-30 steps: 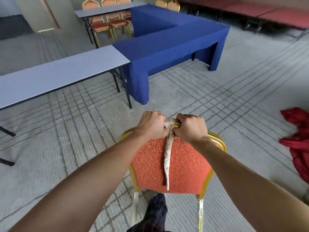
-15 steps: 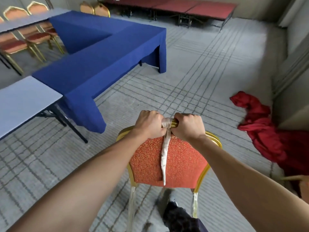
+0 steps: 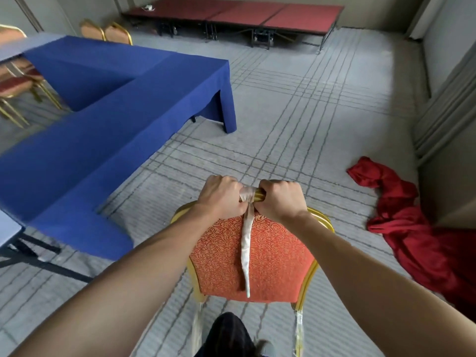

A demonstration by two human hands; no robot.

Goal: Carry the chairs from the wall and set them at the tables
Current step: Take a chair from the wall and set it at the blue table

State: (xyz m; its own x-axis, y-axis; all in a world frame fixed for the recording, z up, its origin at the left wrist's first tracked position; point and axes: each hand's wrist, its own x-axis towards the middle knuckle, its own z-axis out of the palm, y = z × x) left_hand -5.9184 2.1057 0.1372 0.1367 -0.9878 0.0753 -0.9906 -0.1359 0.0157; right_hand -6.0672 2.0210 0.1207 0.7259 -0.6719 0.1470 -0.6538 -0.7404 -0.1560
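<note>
A gold-framed chair with an orange patterned back (image 3: 273, 256) is right in front of me, seen from behind. My left hand (image 3: 222, 197) and my right hand (image 3: 280, 199) both grip its top rail, side by side. A pale ribbon (image 3: 246, 243) is tied round the rail between them and hangs down the backrest. The tables draped in blue cloth (image 3: 103, 119) stand to my left in an L shape. Other gold chairs (image 3: 15, 83) sit at the tables on the far left, and two more (image 3: 108, 33) behind the blue tables.
A heap of red cloth (image 3: 417, 228) lies on the carpet at the right, near the wall. Low red stage platforms (image 3: 257, 15) line the far wall. A grey bare table's corner (image 3: 7, 228) shows at the left edge. My leg (image 3: 229, 336) is below the chair.
The view has swung to the right: the blue tables have slid left and the red cloth and right wall have come further in. Both hands keep their grip on the chair.
</note>
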